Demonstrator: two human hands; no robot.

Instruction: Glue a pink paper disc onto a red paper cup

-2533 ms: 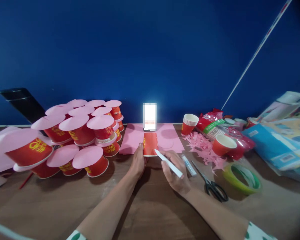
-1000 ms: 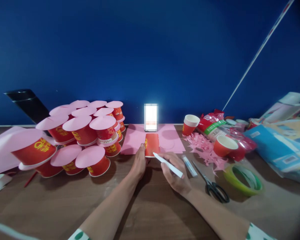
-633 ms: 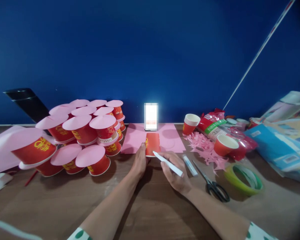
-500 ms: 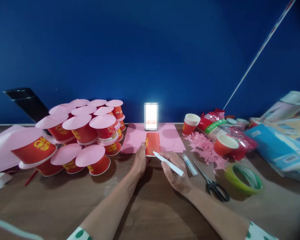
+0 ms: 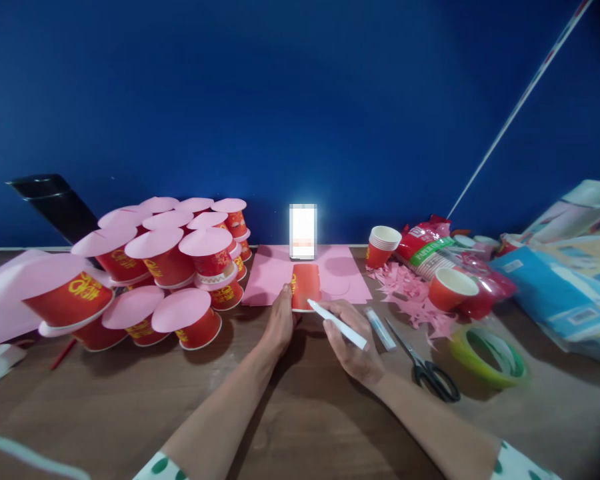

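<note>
A red paper cup (image 5: 306, 287) with yellow lettering stands upside down, rim lowest, at the front of the pink paper sheets (image 5: 260, 277). My left hand (image 5: 280, 320) grips its left side, fingers mostly hidden behind it. In my right hand (image 5: 354, 340) is a white marker (image 5: 343, 327), held like a pen, its tip close to the cup's lower rim; I cannot tell whether they touch. A faint circle outline shows on the pink paper right of the cup. Beyond stands a bright phone screen (image 5: 303, 231), blurred out.
Several stacked red cups (image 5: 163, 260) topped with pink discs fill the left. On the right lie a glue stick (image 5: 380, 329), black-handled scissors (image 5: 433, 377), yellow-green tape (image 5: 487, 357), pink scraps (image 5: 410, 293), an upright cup stack (image 5: 383, 247), a tilted cup (image 5: 453, 290) and a blue packet (image 5: 555, 287).
The view has shifted very slightly. Both hands, the cup and the marker hold nearly the same positions.
</note>
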